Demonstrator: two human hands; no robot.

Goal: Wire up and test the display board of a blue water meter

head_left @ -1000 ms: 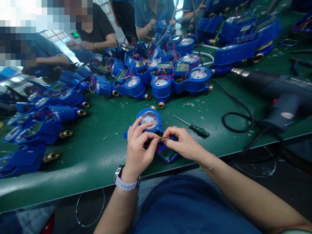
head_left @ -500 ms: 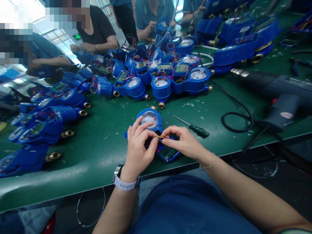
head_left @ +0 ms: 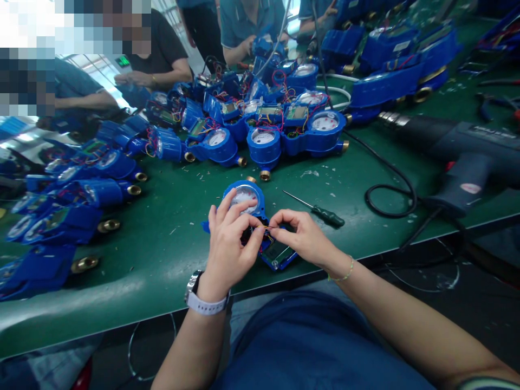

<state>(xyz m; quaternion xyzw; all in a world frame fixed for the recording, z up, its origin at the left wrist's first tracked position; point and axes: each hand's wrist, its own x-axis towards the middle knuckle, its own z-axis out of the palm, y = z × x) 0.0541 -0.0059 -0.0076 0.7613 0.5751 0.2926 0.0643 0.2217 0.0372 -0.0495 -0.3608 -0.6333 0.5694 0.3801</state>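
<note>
A blue water meter [head_left: 244, 196] with a round white dial lies on the green table in front of me. Its display module [head_left: 277, 253] sits tilted at the near side, close to the table edge. My left hand [head_left: 232, 238] covers part of the dial and pinches thin wires [head_left: 264, 227] between thumb and index finger. My right hand [head_left: 300, 234] pinches the same yellow and reddish wires from the other side, just above the module. Both pinches are nearly touching. The wire ends are too small to make out.
A green-handled screwdriver [head_left: 327, 215] lies right of the meter. Further right rests a heat gun [head_left: 459, 157] with a looped black cable [head_left: 390, 187]. Many blue meters [head_left: 263, 143] crowd the back and left. Co-workers [head_left: 162, 49] sit across the table.
The view has shifted slightly, so everything sits a little further left. Both hands keep their pinch on the wires; more of the yellow wires shows below the fingers.
</note>
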